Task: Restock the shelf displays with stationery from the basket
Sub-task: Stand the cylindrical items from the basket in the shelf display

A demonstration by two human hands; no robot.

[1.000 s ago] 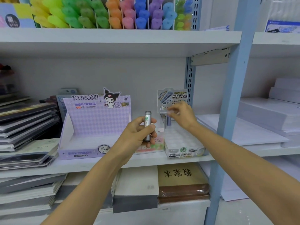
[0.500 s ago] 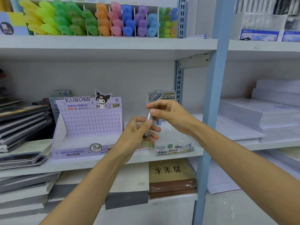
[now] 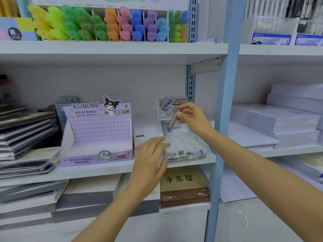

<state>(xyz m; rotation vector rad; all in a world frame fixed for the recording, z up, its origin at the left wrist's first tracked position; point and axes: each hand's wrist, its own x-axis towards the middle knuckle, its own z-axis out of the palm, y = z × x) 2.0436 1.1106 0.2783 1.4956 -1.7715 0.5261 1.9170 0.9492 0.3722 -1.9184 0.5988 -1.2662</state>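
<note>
My right hand (image 3: 191,117) pinches a small grey lead tube (image 3: 173,120) and holds it tilted over the back of the white lead display box (image 3: 185,152) on the middle shelf. A couple of tubes (image 3: 165,127) stand in that box's back row. My left hand (image 3: 150,158) hovers in front of the box's left edge with relaxed fingers, blurred, and holds nothing that I can see. The purple Kuromi display box (image 3: 97,135) stands to the left with its tray bare. The basket is out of view.
A blue upright post (image 3: 225,119) stands just right of the white box. Stacked notebooks (image 3: 26,137) fill the shelf's left end, paper reams (image 3: 279,119) lie in the right bay. Coloured highlighters (image 3: 104,25) line the shelf above; a brown book (image 3: 183,186) lies below.
The grey tube passed from my left hand to my right, which carried it up over the white box. My left hand let go and dropped lower.
</note>
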